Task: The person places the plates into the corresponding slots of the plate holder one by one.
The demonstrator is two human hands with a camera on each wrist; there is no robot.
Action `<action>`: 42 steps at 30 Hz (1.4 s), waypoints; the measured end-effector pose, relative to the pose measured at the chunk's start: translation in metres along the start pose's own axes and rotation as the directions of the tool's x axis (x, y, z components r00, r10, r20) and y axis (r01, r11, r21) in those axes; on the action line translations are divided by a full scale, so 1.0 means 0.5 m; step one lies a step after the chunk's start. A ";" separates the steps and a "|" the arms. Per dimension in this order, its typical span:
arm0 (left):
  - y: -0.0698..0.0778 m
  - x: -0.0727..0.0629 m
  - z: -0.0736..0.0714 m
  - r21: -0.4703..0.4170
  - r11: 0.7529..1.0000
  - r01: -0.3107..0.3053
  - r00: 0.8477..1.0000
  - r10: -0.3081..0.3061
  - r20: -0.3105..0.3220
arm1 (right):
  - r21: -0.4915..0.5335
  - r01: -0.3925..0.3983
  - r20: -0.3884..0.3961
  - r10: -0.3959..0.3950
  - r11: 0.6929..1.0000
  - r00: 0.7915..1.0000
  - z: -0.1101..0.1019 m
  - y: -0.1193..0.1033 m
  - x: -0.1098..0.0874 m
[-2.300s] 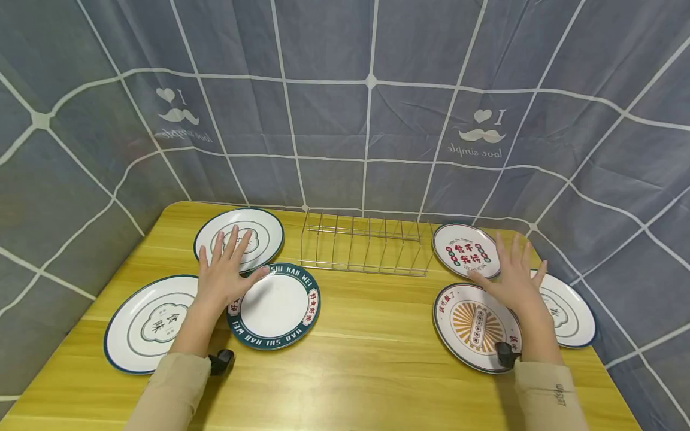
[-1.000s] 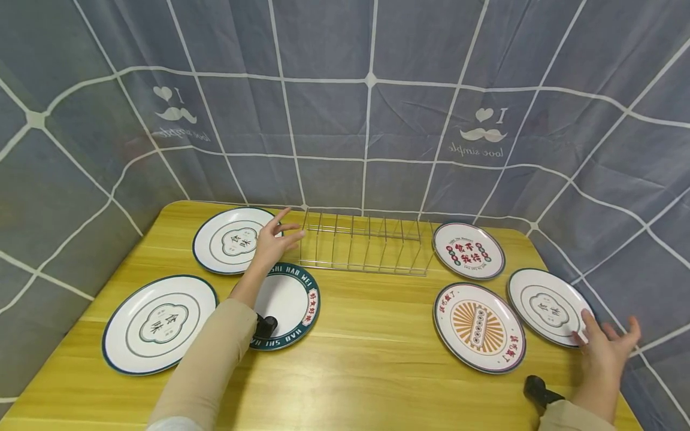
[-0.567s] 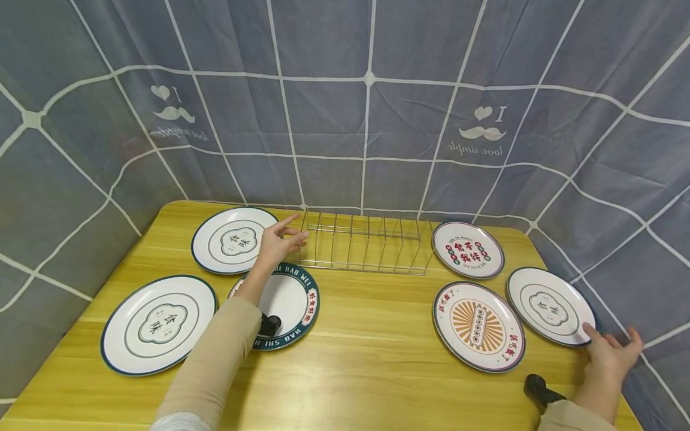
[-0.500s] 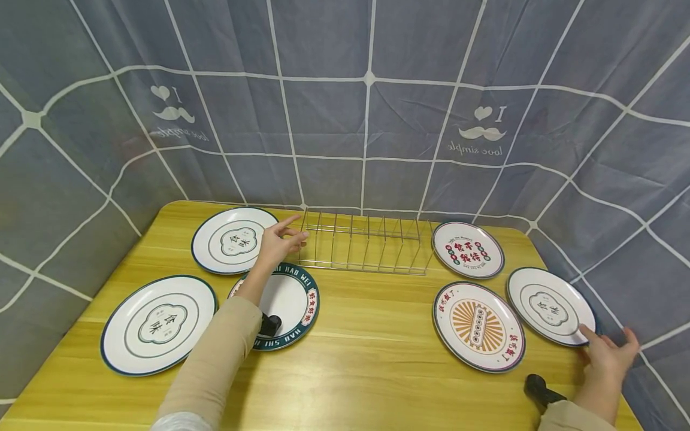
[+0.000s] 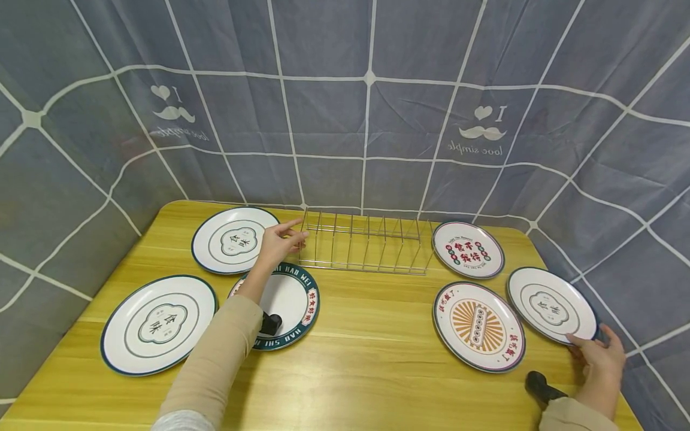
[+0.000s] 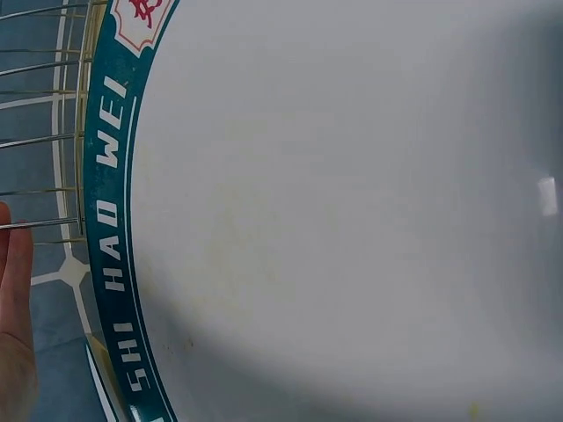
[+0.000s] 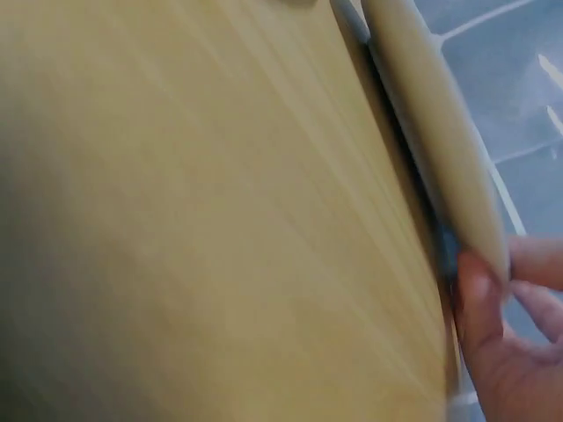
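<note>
At the back middle of the table stands a wire plate rack [image 5: 366, 245]. My left hand [image 5: 276, 244] grips its left end post, index finger reaching along the back side. Beneath the left forearm lies a plate with a green lettered rim [image 5: 311, 299], which fills most of the left wrist view. On the far right, my right hand [image 5: 601, 359] pinches the near right rim of a white plate with a dark blue edge [image 5: 550, 305]. In the right wrist view the thumb [image 7: 479, 294] presses against this plate's edge, with fingers on the other side.
Two white blue-rimmed plates, one farther back [image 5: 237, 239] and one nearer [image 5: 156, 326], lie at the left. A sunburst plate [image 5: 478, 326] and a smaller red-lettered plate [image 5: 468, 250] lie at the right. A grey curtain [image 5: 334, 120] hangs behind the table.
From spread above the plates, my left hand has moved to the rack's left end. My right hand has moved out to the far right plate and taken its rim, shifting it slightly.
</note>
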State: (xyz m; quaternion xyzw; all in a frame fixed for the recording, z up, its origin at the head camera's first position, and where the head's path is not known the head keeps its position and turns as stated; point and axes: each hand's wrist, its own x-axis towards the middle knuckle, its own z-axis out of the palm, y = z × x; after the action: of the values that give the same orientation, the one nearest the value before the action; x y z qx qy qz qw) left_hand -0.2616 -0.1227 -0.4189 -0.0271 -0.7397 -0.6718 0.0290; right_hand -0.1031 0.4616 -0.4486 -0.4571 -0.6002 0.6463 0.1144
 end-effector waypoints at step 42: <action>0.044 -0.022 -0.005 -0.047 0.999 0.018 0.997 -0.014 0.081 | 0.873 -0.217 0.388 -0.353 0.436 0.852 -0.011 -0.031 -0.033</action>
State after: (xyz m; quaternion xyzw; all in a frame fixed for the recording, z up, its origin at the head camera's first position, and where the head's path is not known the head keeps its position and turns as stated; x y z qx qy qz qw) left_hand -0.2487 -0.1229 -0.3978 -0.0490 -0.7241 -0.6879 -0.0069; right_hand -0.0961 0.4576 -0.4267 -0.1075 -0.1905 0.9552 0.1996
